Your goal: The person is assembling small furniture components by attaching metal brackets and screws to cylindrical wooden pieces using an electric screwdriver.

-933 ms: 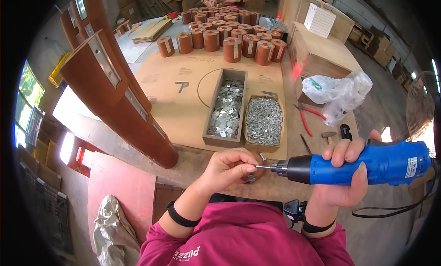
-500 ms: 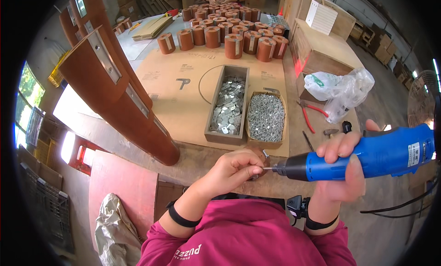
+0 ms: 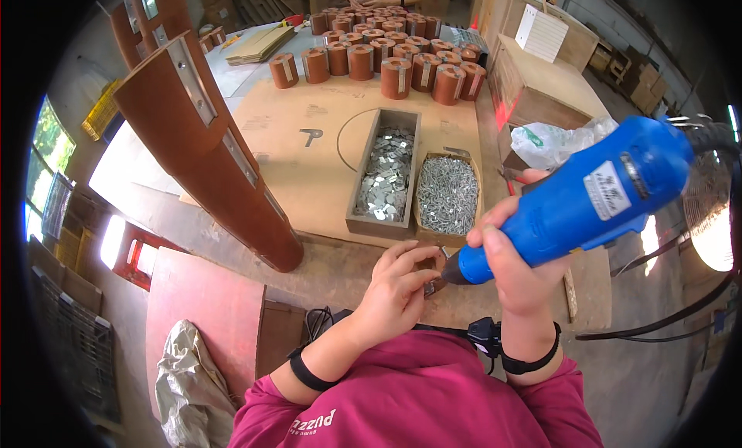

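My right hand [image 3: 514, 266] is wrapped round a blue electric screwdriver [image 3: 556, 208] with a black nose. The screwdriver slants down to the left, its nose beside my left fingertips and its bit out of sight. My left hand [image 3: 402, 286] is closed, thumb and fingers bent round a small reddish-brown piece [image 3: 442, 264] with metal on it. Most of that piece is hidden by my fingers and the tool's nose. Just beyond my hands stand a grey tray of small metal plates [image 3: 386, 177] and a box of screws [image 3: 448, 193].
Many brown cylinders [image 3: 361, 61] with metal strips stand at the back, near another person's hands [image 3: 367, 0]. Long brown curved columns [image 3: 209, 154] lean at the left. A plastic bag [image 3: 553, 145] and wooden box [image 3: 553, 77] are at the right. A black cable [image 3: 657, 332] hangs from the screwdriver.
The screwdriver has swung from nearly level to a steep slant, its rear end rising. Its nose has come left to the brown piece, and the bit that showed before is hidden.
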Available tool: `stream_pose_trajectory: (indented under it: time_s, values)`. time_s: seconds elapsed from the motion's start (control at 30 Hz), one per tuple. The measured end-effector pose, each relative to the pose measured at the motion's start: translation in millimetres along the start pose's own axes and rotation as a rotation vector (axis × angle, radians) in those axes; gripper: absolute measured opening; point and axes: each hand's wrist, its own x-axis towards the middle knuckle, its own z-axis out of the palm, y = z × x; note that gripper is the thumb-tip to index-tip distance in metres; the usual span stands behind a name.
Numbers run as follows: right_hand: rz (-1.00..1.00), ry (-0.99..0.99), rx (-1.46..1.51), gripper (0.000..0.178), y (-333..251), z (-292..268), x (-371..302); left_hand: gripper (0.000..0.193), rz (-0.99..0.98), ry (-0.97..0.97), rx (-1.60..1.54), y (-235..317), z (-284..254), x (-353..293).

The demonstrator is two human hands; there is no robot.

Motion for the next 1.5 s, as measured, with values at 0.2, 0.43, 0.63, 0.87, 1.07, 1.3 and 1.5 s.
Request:
stream_pose_trajectory:
  time_s: [0.2,0.43,0.63,0.87,1.07,1.3,1.5]
  values:
    - [-0.089,-0.115,-0.226,0.056,4,2,0,0.032,-0.017,0.018,0.004,-6,4,-6]
    - [-0.035,-0.095,-0.009,0.059,3,15,-3,0.029,-0.027,0.043,0.013,-13,9,-9]
    - [-0.072,-0.144,-0.011,0.056,12,18,-5,0.028,-0.001,0.028,0.038,-27,14,-15]
    - [0.043,-0.098,0.033,0.046,17,25,-1,0.044,-0.056,0.121,0.183,-8,13,-1]
    - [0.072,-0.12,0.009,0.041,18,28,2,0.049,-0.062,0.077,0.377,-19,22,-2]
    - [0.051,-0.154,-0.112,0.037,20,27,2,0.048,-0.125,0.014,0.365,-19,23,-3]
    - [0.079,-0.111,0.012,0.038,22,25,4,0.048,-0.134,0.019,0.38,-14,23,-1]
